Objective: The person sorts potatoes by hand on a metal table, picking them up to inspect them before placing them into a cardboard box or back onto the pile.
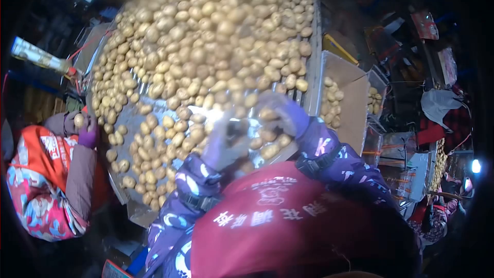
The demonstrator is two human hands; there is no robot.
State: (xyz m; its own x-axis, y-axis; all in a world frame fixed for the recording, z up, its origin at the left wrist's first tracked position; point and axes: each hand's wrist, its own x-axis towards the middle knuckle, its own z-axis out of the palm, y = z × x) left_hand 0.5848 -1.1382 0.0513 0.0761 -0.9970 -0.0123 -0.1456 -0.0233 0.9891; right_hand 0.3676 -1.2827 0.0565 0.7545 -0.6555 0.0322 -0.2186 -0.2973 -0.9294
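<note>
A broad sorting table (128,121) carries a thick layer of potatoes (180,33), with a thinner scatter at the near end. My left hand (224,141), in a pale purple glove, is low over the near part of the table beside several potatoes. Motion smears its fingers. To its right, my right hand (285,110) reaches in over the table's right side in a similar glove. A single potato (267,114) lies right at its blurred fingertips; I cannot tell whether it is gripped. Patterned purple sleeves and a dark red apron (257,216) show below.
At the left edge of the table, a co-worker (49,175) in an orange vest holds a potato (78,120). Cardboard boxes (352,108) with potatoes inside stand along the right side. Farther right is another person (435,219).
</note>
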